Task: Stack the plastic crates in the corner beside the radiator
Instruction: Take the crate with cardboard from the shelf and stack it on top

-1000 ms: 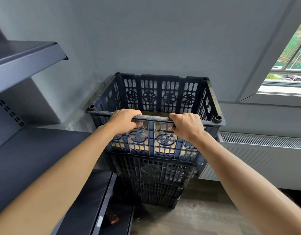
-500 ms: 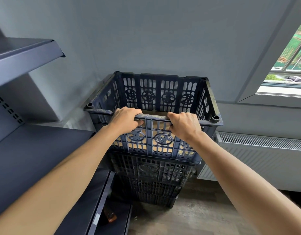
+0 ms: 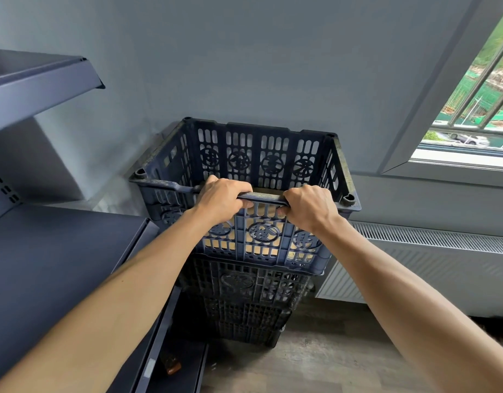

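A dark blue slotted plastic crate (image 3: pixel 256 160) sits on top of a stack of darker crates (image 3: pixel 244 302) in the corner, against the grey wall. Both hands grip its near rim. My left hand (image 3: pixel 220 198) holds the rim left of centre, my right hand (image 3: pixel 308 207) right of centre, fingers curled over the edge. Something tan shows through the crate's front slots. The white radiator (image 3: pixel 431 259) runs along the wall just right of the stack.
Dark metal shelves (image 3: pixel 46 78) stand at the left, with a lower shelf (image 3: pixel 60 265) reaching close to the stack. A window (image 3: pixel 477 109) is at the upper right. Wood-look floor (image 3: pixel 315 361) lies in front of the stack. A small brown object (image 3: pixel 172 367) rests on the bottom shelf.
The top crate and both hands have shifted slightly up and left in view as the camera moved; the grip on the rim is unchanged.
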Demonstrator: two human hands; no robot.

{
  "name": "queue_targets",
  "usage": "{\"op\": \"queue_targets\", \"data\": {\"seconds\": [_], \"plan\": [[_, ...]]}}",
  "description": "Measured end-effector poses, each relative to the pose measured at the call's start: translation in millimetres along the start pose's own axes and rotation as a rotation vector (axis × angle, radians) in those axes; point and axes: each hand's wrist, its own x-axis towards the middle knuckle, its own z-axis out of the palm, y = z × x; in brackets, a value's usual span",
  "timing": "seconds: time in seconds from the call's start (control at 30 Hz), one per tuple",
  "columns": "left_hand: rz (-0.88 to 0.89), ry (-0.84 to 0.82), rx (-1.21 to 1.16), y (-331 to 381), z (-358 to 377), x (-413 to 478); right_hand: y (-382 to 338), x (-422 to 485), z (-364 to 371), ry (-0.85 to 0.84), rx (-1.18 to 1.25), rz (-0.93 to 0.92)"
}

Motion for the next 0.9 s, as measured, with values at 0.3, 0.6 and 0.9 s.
{"op": "queue_targets", "data": {"seconds": [0.3, 0.6, 0.9], "plan": [[0.024, 0.018, 0.020, -2.8, 1.1, -1.5, 0.1, -4.3, 9.9, 0.064, 0.052, -0.005], [0.066, 0.172, 0.061, -8.3, 11.8, 1.4, 0.5, -0.2, 9.4, 0.093, 0.057, 0.000], [0.116, 0.233, 0.119, -9.2, 21.6, -0.2, 1.1, -4.9, 15.5, 0.127, 0.030, 0.008]]}}
